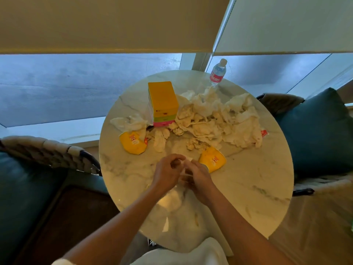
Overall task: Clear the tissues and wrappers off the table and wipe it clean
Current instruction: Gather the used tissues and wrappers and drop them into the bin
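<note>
**Head view: both hands working a tissue at the near side of the counter**

Head camera looks down on a round marble counter (248,188) strewn with litter. Near its front middle the left hand (167,174) and the right hand (197,177) meet, fingers curled, pinching a small pale tissue (184,165) between them; most of it is hidden by the fingers. A large heap of crumpled tissues (215,119) sprawls across the far right half, with a smaller clump (129,122) at far left beside an upright yellow box (164,102). Two yellow wrappers lie flat: one (133,143) left of centre, the other (213,159) just beside the right hand. A water bottle (217,73) stands at the far edge.

The tissues look very light, soft and easily torn (they would compress to almost nothing), so my guess is that scooping the heap from underneath and squeezing it into one ball works better than picking single sheets. The wrappers seem thin, slick and flat against the stone; pinching a raised edge or corner should lift them. Clearing has barely begun and wiping is not yet possible.
</note>
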Available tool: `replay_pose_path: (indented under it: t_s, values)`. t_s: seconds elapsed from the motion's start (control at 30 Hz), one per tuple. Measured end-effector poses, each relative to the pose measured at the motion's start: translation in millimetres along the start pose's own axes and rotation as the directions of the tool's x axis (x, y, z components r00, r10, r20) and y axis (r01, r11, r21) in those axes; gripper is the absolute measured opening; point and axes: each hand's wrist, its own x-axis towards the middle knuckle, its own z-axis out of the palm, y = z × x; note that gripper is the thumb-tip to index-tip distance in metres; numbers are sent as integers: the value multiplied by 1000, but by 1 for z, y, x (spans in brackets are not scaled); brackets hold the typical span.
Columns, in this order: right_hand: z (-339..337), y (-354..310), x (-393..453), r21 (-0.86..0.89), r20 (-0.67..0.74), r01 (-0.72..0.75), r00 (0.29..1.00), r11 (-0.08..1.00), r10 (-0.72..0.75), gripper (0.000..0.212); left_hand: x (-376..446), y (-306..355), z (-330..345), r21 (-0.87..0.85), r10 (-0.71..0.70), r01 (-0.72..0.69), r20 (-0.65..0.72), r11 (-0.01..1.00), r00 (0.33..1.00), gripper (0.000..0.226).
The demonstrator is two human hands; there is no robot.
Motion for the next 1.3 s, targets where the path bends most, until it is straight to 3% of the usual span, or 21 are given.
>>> replay_pose_path:
  t_s: [0.07,0.13,0.23,0.33,0.4,0.53,0.63,0.77,0.9,1.1,1.3]
  values:
    - [5,5,7,-24,-7,25,1000,999,-26,20,-15,-2,1,-176,-56,63,42,982,998,18]
    - [8,10,10,-122,-24,61,998,991,-65,17,-19,-4,-1,-209,-103,109,39,972,994,23]
    - [6,11,12,-208,-87,83,991,975,-103,16,-7,-4,-11,-6,-90,90,-10,996,996,28]
    - [-3,11,14,-229,-143,90,982,969,-125,16,22,-11,-28,224,44,-27,-72,974,996,30]
    - [-11,12,13,-213,-165,80,979,974,-116,15,46,-20,-39,414,121,-98,-31,905,992,32]
    - [-32,16,2,-168,-171,57,982,984,-86,16,74,-32,-51,673,-44,-2,51,739,998,45]
    - [-51,21,-10,-182,-200,36,977,983,-73,14,76,-34,-50,770,46,-80,66,633,997,36]
    - [-83,30,-25,-169,-268,-2,962,986,-44,13,63,-24,-36,719,145,-89,-16,689,989,30]
    - [-117,43,-42,-75,-318,9,948,997,-32,10,24,-2,0,626,209,-165,4,762,978,27]
    - [-184,65,-62,8,-383,24,923,1000,-19,10,-41,36,82,309,106,-115,47,944,993,21]
    - [-270,101,-80,217,-476,64,878,974,49,17,-91,48,163,183,31,-72,220,980,975,22]
